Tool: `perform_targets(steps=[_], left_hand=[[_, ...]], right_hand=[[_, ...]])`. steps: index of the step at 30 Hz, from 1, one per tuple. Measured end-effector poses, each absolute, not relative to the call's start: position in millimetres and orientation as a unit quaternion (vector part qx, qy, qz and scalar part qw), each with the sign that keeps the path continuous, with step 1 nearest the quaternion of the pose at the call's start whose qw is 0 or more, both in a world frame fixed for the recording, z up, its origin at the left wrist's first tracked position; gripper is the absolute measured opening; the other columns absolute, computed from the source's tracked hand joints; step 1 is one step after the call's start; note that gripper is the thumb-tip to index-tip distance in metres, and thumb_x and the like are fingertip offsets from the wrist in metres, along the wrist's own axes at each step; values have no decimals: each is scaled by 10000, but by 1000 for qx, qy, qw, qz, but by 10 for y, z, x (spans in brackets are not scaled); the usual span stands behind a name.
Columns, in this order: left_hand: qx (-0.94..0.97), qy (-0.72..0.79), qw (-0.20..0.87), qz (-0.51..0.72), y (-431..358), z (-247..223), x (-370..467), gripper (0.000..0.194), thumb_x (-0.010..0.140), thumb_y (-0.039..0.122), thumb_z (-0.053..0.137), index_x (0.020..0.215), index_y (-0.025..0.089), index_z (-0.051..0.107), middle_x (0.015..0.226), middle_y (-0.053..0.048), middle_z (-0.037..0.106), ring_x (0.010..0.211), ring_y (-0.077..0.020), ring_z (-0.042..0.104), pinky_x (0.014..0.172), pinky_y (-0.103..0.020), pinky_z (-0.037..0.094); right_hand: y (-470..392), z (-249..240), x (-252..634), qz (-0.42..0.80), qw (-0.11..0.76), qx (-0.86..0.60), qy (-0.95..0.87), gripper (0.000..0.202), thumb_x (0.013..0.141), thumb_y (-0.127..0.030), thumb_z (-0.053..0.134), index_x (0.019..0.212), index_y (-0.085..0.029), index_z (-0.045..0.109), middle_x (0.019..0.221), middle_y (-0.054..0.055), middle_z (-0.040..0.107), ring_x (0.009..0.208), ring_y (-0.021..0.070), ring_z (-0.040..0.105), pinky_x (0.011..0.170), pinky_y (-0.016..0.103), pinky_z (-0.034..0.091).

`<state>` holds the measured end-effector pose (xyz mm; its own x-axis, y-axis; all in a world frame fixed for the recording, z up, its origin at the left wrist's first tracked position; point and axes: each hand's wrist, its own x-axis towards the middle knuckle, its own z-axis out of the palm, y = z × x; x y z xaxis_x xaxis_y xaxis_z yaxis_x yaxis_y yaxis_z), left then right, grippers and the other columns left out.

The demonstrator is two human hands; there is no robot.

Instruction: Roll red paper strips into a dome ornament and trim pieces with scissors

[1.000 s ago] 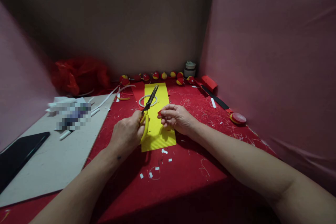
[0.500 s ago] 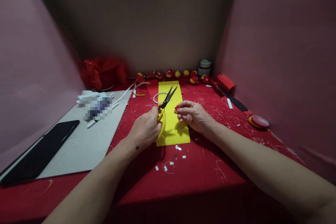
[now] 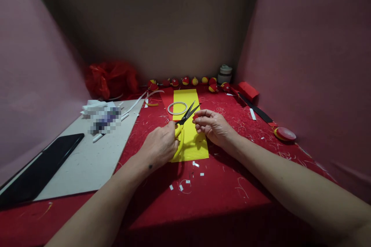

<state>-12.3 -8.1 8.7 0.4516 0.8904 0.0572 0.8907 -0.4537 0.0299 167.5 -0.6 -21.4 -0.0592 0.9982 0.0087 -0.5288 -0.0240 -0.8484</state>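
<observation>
My left hand (image 3: pixel 162 142) is closed round the yellow handles of a pair of scissors (image 3: pixel 188 114), whose dark blades are parted and point away and to the right. Between the thumb and fingers of my right hand (image 3: pixel 213 125) is a small red piece (image 3: pixel 195 117), just right of the blades. Both hands are over a ridged yellow sheet (image 3: pixel 187 96). A pale ring (image 3: pixel 177 108) lies on its left part, and a red sheet (image 3: pixel 166 97) shows beside it.
Small red and yellow balls (image 3: pixel 185 81) line the back near a lidded jar (image 3: pixel 225 74). At left are a grey board (image 3: pixel 84 166), a black phone-like slab (image 3: pixel 43 166) and a red bag (image 3: pixel 111 79). A tape roll (image 3: pixel 285 134) lies right; white scraps lie in front.
The scissors have turned a little to the right, their tips now nearer the red piece. The view has shifted slightly. My right hand keeps its pinch.
</observation>
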Motion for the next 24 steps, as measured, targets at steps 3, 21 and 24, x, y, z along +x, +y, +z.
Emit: perform_targets(steps=[3, 21, 24], left_hand=[[-845, -535, -3, -11, -99, 113, -114, 186, 833, 251, 353, 943, 149, 462, 848, -146, 649, 768, -299, 630, 579, -338, 393], [-843, -534, -4, 64, -175, 162, -48, 224, 829, 300, 336, 915, 162, 490, 869, -138, 664, 789, -324, 646, 594, -370, 438], [-846, -530, -2, 67, -181, 150, -46, 227, 825, 294, 333, 924, 159, 487, 875, -139, 663, 790, -322, 646, 597, -375, 443]], right_hand=[[0, -224, 1672, 631, 609, -321, -358, 271, 566, -107, 740, 786, -161, 591, 624, 2, 640, 507, 96, 557, 500, 228, 413], [-16, -193, 1665, 592, 652, -330, -340, 280, 578, -107, 714, 801, -143, 549, 661, 7, 660, 507, 107, 604, 496, 222, 496], [-19, -189, 1660, 590, 651, -330, -343, 266, 580, -100, 699, 800, -139, 555, 655, 6, 654, 500, 108, 604, 491, 226, 499]])
